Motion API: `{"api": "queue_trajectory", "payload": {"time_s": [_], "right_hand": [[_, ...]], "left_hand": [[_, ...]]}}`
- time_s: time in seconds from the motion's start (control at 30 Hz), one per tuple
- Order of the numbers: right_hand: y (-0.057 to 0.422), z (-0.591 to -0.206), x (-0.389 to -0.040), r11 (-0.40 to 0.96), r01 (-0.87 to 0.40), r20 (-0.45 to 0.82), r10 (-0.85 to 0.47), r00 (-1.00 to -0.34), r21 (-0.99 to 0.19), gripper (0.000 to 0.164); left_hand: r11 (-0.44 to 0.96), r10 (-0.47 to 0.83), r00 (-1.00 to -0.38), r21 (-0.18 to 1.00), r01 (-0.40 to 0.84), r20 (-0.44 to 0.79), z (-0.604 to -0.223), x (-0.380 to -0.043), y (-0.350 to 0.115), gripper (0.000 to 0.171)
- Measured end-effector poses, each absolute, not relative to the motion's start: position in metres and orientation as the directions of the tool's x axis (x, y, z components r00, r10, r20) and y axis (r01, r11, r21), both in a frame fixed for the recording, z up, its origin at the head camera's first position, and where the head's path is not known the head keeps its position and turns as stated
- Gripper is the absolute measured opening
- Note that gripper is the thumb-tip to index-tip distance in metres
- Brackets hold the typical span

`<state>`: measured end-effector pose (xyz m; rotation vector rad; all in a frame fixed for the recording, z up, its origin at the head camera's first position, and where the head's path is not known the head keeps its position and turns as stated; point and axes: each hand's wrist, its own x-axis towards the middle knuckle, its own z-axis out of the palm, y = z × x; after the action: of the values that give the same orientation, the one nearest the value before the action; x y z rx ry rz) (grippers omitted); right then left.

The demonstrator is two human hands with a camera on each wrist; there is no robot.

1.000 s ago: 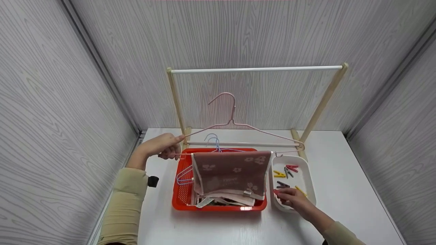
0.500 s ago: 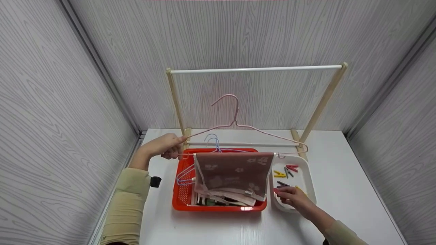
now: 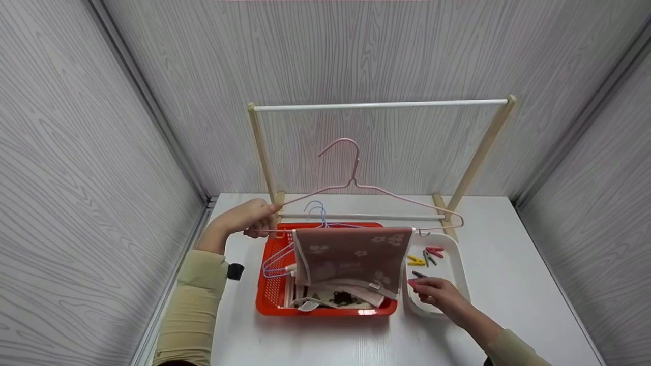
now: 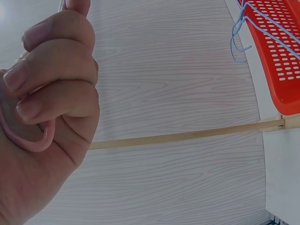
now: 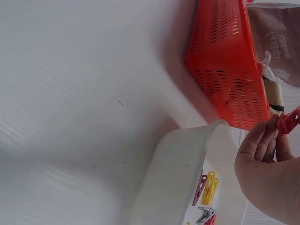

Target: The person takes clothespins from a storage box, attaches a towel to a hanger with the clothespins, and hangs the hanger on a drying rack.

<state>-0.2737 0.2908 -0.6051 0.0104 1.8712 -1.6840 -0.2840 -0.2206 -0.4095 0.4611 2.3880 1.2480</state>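
Note:
My left hand (image 3: 249, 219) grips the left end of a pink wire hanger (image 3: 382, 189); in the left wrist view its fingers curl round the bent end. A brown-pink towel (image 3: 351, 251) with pale flowers hangs folded over the hanger's lower bar, above the red basket (image 3: 262, 300). Between thumb and fingers, my right hand (image 3: 438, 295) pinches a red clothespin (image 5: 287, 123). That hand is over the near left part of a white tray (image 3: 462, 264), to the right of the towel and apart from it. Several clothespins (image 3: 426, 257) lie in the tray.
Behind the basket stands a rack with a white top rail (image 3: 381, 104) and wooden legs. Blue hangers (image 3: 277, 262) and folded cloths (image 3: 335, 297) are in the basket. Grey wood-grain walls (image 3: 76, 152) enclose the white table (image 3: 325, 340).
The left hand has moved slightly right, carrying the hanger and towel with it. The towel's lower edge has swung a little. My right hand has stayed nearly in place with the clothespin.

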Motion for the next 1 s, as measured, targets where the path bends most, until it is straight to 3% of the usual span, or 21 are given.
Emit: {"api": "queue_trajectory", "payload": {"time_s": [0.5,0.67,1.0], "right_hand": [[0.287,-0.581,-0.271,0.177,0.356,-0.398,-0.411,-0.82,-0.917,0.029],[0.284,-0.573,-0.27,0.189,0.343,-0.392,-0.42,-0.819,-0.92,0.032],[0.281,-0.555,-0.269,0.143,0.308,-0.338,-0.487,-0.805,-0.941,0.022]], "left_hand": [[0.556,0.464,-0.863,0.824,0.108,-0.199,-0.415,-0.288,-0.218,0.094],[0.549,0.468,-0.861,0.829,0.106,-0.201,-0.416,-0.288,-0.218,0.097],[0.543,0.463,-0.863,0.835,0.093,-0.205,-0.416,-0.287,-0.217,0.098]]}}
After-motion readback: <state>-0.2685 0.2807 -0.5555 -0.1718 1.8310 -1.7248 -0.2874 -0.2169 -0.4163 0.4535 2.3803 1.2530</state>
